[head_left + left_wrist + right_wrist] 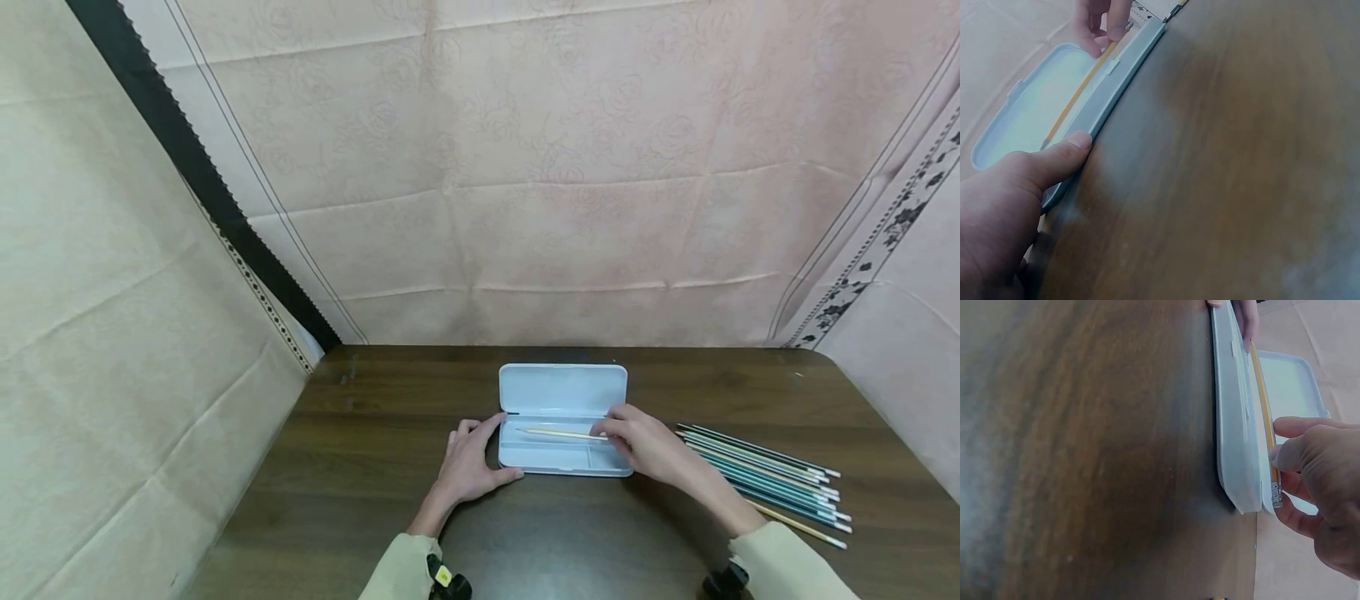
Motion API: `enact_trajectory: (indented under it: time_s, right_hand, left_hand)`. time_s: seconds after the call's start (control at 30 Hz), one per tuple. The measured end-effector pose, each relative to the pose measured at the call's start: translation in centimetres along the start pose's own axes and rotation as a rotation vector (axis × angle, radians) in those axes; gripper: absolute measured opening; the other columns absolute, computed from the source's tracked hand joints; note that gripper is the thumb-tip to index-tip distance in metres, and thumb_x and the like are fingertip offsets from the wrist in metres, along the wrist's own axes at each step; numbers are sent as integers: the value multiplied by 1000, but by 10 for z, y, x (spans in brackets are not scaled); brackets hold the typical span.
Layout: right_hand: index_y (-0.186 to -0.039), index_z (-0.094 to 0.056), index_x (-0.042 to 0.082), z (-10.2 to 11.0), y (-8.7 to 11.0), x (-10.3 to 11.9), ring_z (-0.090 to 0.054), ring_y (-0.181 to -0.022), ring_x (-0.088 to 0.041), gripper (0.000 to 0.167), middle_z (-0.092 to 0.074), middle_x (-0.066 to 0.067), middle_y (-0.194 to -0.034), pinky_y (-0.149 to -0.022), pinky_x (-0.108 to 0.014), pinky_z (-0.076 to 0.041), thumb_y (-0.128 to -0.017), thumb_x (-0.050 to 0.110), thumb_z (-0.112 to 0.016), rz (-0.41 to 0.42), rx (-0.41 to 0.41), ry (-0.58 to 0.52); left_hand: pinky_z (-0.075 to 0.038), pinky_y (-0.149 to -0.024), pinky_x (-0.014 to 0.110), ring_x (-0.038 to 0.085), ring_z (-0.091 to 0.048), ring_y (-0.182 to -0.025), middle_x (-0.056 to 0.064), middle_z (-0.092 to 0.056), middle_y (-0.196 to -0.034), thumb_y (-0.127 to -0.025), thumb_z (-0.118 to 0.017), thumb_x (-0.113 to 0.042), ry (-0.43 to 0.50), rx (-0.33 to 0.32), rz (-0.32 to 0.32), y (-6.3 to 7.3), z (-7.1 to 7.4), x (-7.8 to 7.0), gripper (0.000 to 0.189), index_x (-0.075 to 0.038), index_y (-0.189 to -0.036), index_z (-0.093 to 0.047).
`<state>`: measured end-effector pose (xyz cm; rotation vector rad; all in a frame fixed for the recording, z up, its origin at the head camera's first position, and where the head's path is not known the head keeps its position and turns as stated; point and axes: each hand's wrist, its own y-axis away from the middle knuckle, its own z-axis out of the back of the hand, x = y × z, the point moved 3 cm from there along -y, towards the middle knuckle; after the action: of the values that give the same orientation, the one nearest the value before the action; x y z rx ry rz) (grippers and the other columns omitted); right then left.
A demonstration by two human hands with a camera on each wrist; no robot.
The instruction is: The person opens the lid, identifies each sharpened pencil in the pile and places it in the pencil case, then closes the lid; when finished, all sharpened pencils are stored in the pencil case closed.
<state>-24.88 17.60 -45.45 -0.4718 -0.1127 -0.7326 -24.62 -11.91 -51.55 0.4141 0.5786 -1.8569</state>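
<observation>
A pale blue pencil case (pixel 551 460) lies on the table with its lid (pixel 562 389) raised at the back. My left hand (pixel 474 462) holds the case's left end, thumb on the front edge and fingers toward the back corner. Between thumb and fingers, my right hand (pixel 647 442) pinches a yellow pencil (pixel 1262 394) near its metal-banded end. That pencil slants over the case in the left wrist view, its sharpened tip toward my left thumb (pixel 1063 156). Whether it touches the case floor I cannot tell.
To the right of the case lies a loose bundle of pencils (pixel 780 479), mostly green and blue with pale ends. One yellow pencil (pixel 798 525) lies along its near side. Patterned cloth (pixel 562 167) hangs behind the brown wooden table (pixel 405 375) and at both sides.
</observation>
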Motion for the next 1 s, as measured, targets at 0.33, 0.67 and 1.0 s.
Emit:
enact_trajectory:
  time_s: [0.33, 0.67, 1.0]
  right_hand:
    - [-104, -76, 14, -8, -11, 1, -50, -77, -11, 30, -59, 1, -92, -68, -26, -49, -84, -8, -74, -10, 61, -38]
    - [-101, -76, 12, -17, -19, 0, -50, -76, -11, 28, -60, 2, -88, -68, -27, -50, -83, -9, -75, 32, 80, -25]
    - [-100, -77, 13, -21, -24, -6, -52, -78, -11, 24, -63, 2, -90, -71, -30, -51, -85, -6, -75, 18, 109, -40]
  left_hand:
    - [-35, -90, 44, 24, -42, -115, 2, -56, -136, -77, -81, -56, 0, -4, -5, 1, 1, -1, 90, -22, -152, -44]
    - [-35, -91, 45, 24, -42, -116, 2, -56, -136, -77, -81, -55, 5, -2, -1, 1, 1, -1, 90, -22, -152, -45]
    - [-35, -90, 45, 24, -42, -116, 2, -56, -136, -77, -81, -56, 3, -2, -4, 0, 1, -1, 90, -23, -152, -44]
